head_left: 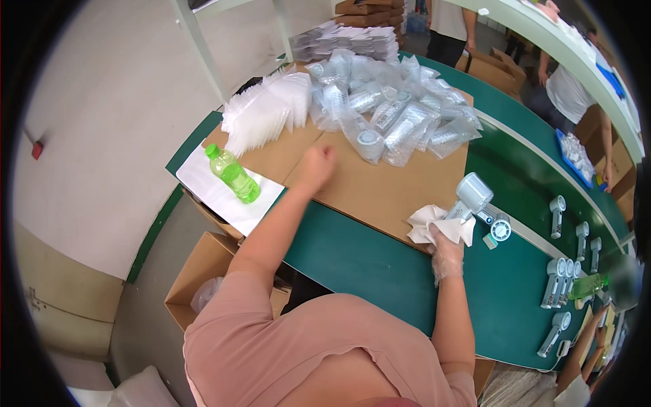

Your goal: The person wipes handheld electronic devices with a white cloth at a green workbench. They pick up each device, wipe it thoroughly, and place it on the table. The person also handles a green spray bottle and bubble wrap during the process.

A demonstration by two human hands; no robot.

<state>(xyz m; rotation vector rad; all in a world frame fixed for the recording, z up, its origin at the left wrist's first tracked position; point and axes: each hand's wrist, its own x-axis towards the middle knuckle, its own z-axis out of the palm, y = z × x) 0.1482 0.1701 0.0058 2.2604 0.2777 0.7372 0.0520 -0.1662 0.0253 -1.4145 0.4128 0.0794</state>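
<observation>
My left hand (319,167) hovers over the brown cardboard sheet (400,190), its fingers curled in; whatever they may hold is hidden. In a thin clear glove, my right hand (447,252) grips a white cloth (428,222) together with the handle of a pale grey-blue handheld fan (475,192). A second handheld fan (500,228) lies just right of that hand. Beyond my left hand spreads a heap of clear bubble bags (407,125), several with fans inside. Beside the heap fans out a stack of empty whitish bags (268,108).
A green bottle (234,175) lies on white paper (203,186) at left. More handheld fans (555,281) line the green table (366,261) at right. Flat white boxes (349,42) are stacked at the back. An open carton (196,271) stands below left. Other people work beyond.
</observation>
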